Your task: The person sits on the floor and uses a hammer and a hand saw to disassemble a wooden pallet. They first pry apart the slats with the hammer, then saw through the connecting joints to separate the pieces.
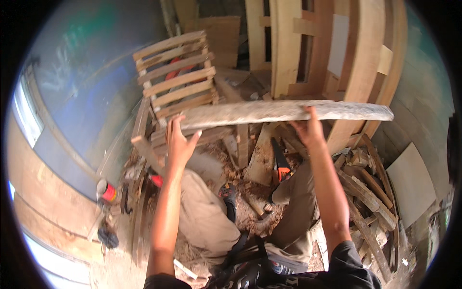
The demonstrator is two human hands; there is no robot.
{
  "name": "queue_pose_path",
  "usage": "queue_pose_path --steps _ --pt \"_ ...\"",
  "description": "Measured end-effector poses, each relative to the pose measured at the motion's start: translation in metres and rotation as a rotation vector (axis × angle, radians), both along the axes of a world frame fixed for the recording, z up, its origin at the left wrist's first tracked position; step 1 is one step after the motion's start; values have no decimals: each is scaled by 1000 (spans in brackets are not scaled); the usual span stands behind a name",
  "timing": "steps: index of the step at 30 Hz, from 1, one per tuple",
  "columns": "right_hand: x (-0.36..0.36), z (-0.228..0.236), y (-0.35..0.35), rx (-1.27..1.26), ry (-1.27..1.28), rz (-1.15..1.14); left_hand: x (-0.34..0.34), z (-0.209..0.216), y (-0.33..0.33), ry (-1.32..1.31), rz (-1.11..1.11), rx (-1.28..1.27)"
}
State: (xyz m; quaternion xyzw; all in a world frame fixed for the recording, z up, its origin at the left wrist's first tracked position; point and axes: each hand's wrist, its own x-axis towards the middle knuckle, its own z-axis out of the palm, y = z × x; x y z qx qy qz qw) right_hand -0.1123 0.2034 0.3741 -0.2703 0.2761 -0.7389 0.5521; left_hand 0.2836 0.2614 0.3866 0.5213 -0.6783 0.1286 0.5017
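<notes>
A long, rough, weathered wooden plank (240, 113) spans the space in front of me, held roughly level above my knees. My left hand (179, 144) grips it near its left end, thumb at the lower edge. Right of the middle, my right hand (310, 129) is closed on the plank, and its right end sticks out well past that hand. Below, between my legs, lies a handsaw (283, 169) with an orange and black handle. A wooden-handled tool (254, 206), perhaps a hammer, rests on the shavings near my foot.
A slatted wooden chair-like frame (178, 74) stands beyond the plank on the left. Tall wooden frames (356, 62) lean at the back right. Scrap wood (368, 190) is heaped by my right arm, beside a pale board (410, 185). A tin can (107, 190) stands at left.
</notes>
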Motion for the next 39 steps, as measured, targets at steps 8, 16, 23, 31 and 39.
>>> queue_pose_path --steps 8,16,23,31,39 --pt "-80 -19 -26 -41 -48 -83 84 -39 -8 336 73 199" --pt "-158 -85 -31 69 -79 -277 104 -92 -40 567 -145 539" --pt "-152 -120 -31 121 -241 -524 88 -78 -72 563 -441 890" --pt "-130 -163 -112 203 -152 -491 98 -88 -121 694 -491 898" --pt "-31 -183 -285 288 -7 -350 184 -160 -201 624 -47 628"
